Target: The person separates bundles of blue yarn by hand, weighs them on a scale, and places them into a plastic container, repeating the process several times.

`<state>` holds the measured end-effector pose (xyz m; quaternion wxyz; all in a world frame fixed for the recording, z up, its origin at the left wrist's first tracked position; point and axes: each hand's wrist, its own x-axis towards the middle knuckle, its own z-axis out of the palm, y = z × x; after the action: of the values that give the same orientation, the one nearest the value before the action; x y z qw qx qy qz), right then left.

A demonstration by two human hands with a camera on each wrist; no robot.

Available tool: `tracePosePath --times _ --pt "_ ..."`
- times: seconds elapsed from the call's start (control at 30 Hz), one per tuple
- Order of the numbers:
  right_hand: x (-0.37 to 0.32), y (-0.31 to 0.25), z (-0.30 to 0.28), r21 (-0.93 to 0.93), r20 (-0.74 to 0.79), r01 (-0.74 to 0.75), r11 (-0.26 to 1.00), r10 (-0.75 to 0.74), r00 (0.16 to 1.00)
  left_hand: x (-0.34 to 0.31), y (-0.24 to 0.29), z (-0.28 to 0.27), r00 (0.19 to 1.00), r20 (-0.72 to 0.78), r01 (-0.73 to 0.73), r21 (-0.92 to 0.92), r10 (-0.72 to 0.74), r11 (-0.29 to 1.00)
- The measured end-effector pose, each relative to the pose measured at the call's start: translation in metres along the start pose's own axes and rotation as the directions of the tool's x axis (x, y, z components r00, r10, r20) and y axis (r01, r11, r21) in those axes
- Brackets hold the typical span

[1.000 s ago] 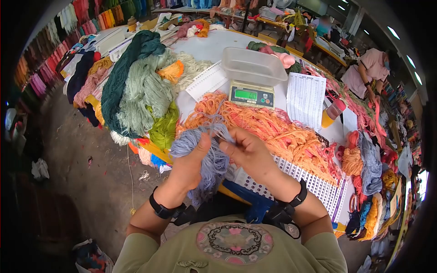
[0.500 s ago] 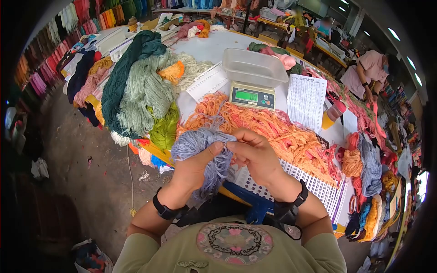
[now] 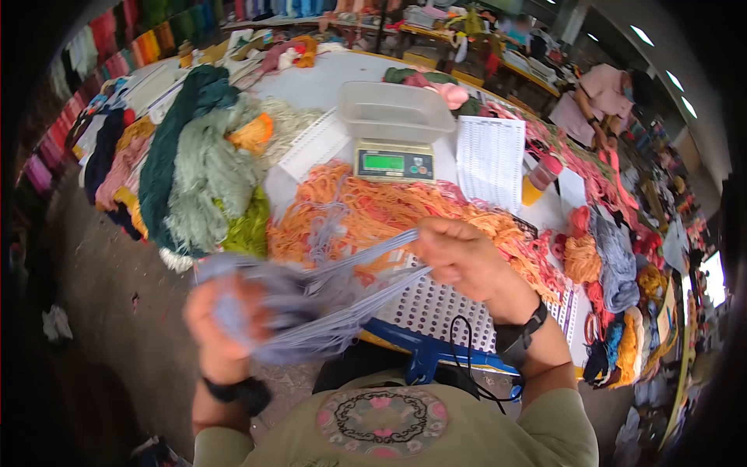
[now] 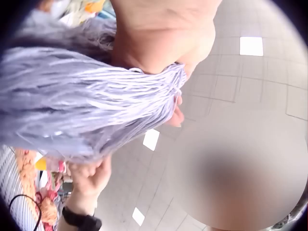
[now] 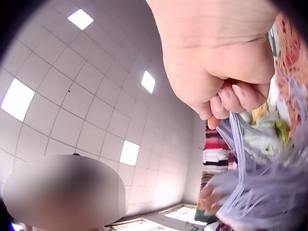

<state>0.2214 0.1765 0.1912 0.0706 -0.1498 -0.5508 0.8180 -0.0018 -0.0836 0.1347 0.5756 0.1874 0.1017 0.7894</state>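
A hank of lavender-blue yarn (image 3: 372, 302) stretches between both hands as a long loop. My left hand (image 3: 226, 319), blurred, is inside the bulkier end; in the left wrist view the strands wrap round its curled fingers. At the other end my right hand (image 3: 467, 257) grips the strands, its fingers folded tightly over them in the right wrist view. Beneath the loop lies a wide heap of orange and coral yarn (image 3: 436, 204). Some loose lavender strands (image 3: 327, 226) rest on top of that heap.
A digital scale (image 3: 393, 161) with a clear plastic tub (image 3: 397, 117) stands behind the heap, beside a printed sheet (image 3: 490, 159). Green hanks (image 3: 206, 179) are piled at left, blue-grey yarn (image 3: 615, 265) at right. A black cord (image 3: 451, 335) hangs by the table's blue front edge.
The hands have moved apart, the left one down and to the left. The bunched lavender yarn is now drawn out into a loop between them. The head view has turned slightly right.
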Motion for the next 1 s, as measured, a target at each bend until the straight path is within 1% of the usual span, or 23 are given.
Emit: tracePosePath --times 0.03,0.07,0.1,0.13,0.17,0.23,0.27,0.33,0.37,0.4,0.43,0.47,0.5,0.53,0.57,0.63,0.67,0.7,0.77,0.9,0.93,0.97,1.0 --pt "-0.01 -0.003 -0.02 0.004 -0.109 0.004 1.0 -0.003 0.994 -0.014 0.02 0.009 0.989 0.028 -0.146 0.015 0.145 0.989" --pt "-0.019 -0.005 -0.039 0.007 -0.212 0.005 1.0 -0.004 0.977 -0.025 0.039 0.018 0.969 -0.009 -0.247 -0.035 0.247 0.968" --pt "-0.029 -0.008 -0.058 -0.024 -0.319 -0.018 1.0 0.009 0.948 -0.036 0.064 0.015 0.937 -0.028 -0.349 0.006 0.349 0.937" --pt "-0.037 -0.01 -0.076 -0.054 -0.421 -0.046 0.997 0.019 0.907 -0.042 0.087 0.015 0.937 -0.014 -0.349 0.005 0.349 0.937" --pt "-0.046 -0.01 -0.094 -0.059 -0.43 -0.049 0.997 0.019 0.902 -0.047 0.1 0.016 0.911 -0.076 -0.4 0.061 0.404 0.914" --pt "-0.061 -0.008 -0.127 -0.198 -0.576 -0.169 0.966 0.025 0.817 -0.055 0.119 0.013 0.919 -0.103 -0.377 0.046 0.38 0.925" --pt "-0.066 -0.007 -0.143 -0.197 -0.585 -0.169 0.966 0.022 0.811 -0.06 0.128 0.008 0.918 -0.118 -0.374 0.066 0.38 0.925" --pt "-0.075 -0.004 -0.175 -0.343 -0.723 -0.274 0.899 -0.065 0.688 -0.066 0.139 0.004 0.92 -0.133 -0.361 0.081 0.369 0.929" --pt "-0.081 -0.002 -0.192 -0.341 -0.729 -0.276 0.899 -0.068 0.681 -0.068 0.144 0.004 0.907 -0.168 -0.371 0.111 0.385 0.922" --pt "-0.087 0.0 -0.21 -0.571 -0.725 -0.312 0.759 -0.289 0.625 -0.072 0.148 0.003 0.891 -0.205 -0.382 0.141 0.404 0.914" --pt "-0.096 0.004 -0.228 -0.744 -0.653 -0.366 0.558 -0.494 0.574 -0.083 0.164 -0.008 0.894 -0.207 -0.375 0.137 0.397 0.917" --pt "-0.111 0.006 -0.254 -0.742 -0.656 -0.37 0.559 -0.495 0.57 -0.095 0.187 -0.023 0.909 -0.145 -0.37 0.147 0.39 0.917" --pt "-0.129 0.005 -0.284 -0.688 -0.721 -0.443 0.575 -0.467 0.512 -0.101 0.201 -0.031 0.919 -0.08 -0.37 0.159 0.385 0.915" --pt "-0.133 -0.001 -0.287 -0.627 -0.778 -0.51 0.589 -0.439 0.449 -0.1 0.205 -0.03 0.94 -0.115 -0.307 0.134 0.323 0.942" --pt "-0.133 -0.004 -0.29 -0.63 -0.776 -0.508 0.588 -0.445 0.447 -0.098 0.21 -0.033 0.94 -0.109 -0.31 0.132 0.324 0.942" --pt "-0.136 -0.002 -0.291 -0.68 -0.718 -0.623 0.387 -0.52 0.462 -0.093 0.215 -0.036 0.885 -0.282 -0.333 0.177 0.372 0.926" --pt "-0.133 -0.006 -0.291 -0.624 -0.756 -0.682 0.382 -0.519 0.4 -0.084 0.214 -0.037 0.91 -0.224 -0.314 0.18 0.349 0.932" --pt "-0.132 -0.008 -0.289 -0.621 -0.758 -0.682 0.387 -0.518 0.396 -0.08 0.212 -0.035 0.912 -0.221 -0.31 0.181 0.346 0.933" --pt "-0.129 -0.02 -0.28 -0.521 -0.692 -0.83 0.199 -0.668 0.274 -0.073 0.202 -0.025 0.906 -0.248 -0.3 0.192 0.342 0.934" --pt "-0.139 -0.028 -0.312 -0.464 -0.671 -0.868 0.177 -0.71 0.214 -0.059 0.178 -0.03 0.928 -0.18 -0.283 0.227 0.326 0.932" --pt "-0.141 -0.033 -0.308 -0.424 -0.659 -0.892 0.16 -0.729 0.183 -0.057 0.169 -0.033 0.871 -0.286 -0.341 0.232 0.399 0.911" --pt "-0.142 -0.036 -0.302 -0.382 -0.646 -0.913 0.145 -0.749 0.151 -0.051 0.153 -0.027 0.872 -0.285 -0.339 0.232 0.397 0.912" --pt "-0.143 -0.037 -0.298 -0.381 -0.646 -0.913 0.145 -0.748 0.151 -0.047 0.133 -0.019 0.81 -0.406 -0.28 0.367 0.424 0.887"
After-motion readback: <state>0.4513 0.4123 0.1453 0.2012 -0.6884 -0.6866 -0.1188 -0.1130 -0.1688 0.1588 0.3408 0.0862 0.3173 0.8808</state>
